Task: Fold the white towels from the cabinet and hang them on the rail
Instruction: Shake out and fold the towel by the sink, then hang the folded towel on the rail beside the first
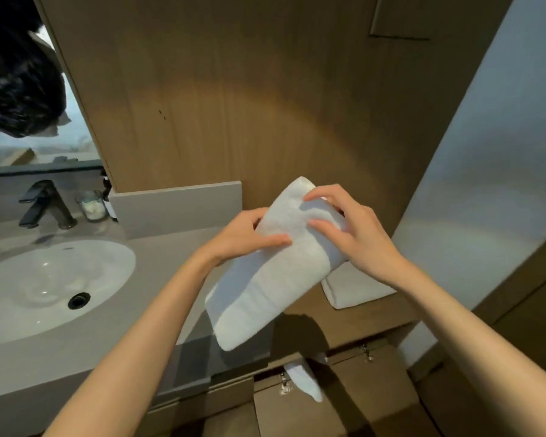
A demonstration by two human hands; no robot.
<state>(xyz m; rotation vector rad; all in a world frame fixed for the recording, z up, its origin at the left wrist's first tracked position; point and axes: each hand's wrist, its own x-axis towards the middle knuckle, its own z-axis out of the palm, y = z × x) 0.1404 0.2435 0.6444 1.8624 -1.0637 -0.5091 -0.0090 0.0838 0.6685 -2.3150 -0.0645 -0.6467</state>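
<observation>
White folded cloth towel (275, 279) slants near-left to far-right, its far end pinched by left hand (240, 236) and clasped by right hand (352, 230).

Plain white, no pattern: folded white terry towel (275, 272) between left hand (243, 236) and right hand (353, 228). Same white on second folded cloth towel (356, 290) beneath right hand. Left of left hand: glossy white oval basin (85, 269), grey stone counter (171, 247), matte black metal tap (46, 205). Beyond both hands: brown wood-grain wall panel (249, 105), vertically streaked.

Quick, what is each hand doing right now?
Left hand: gripping the folded white towel.
Right hand: gripping the same towel's upper end.
</observation>
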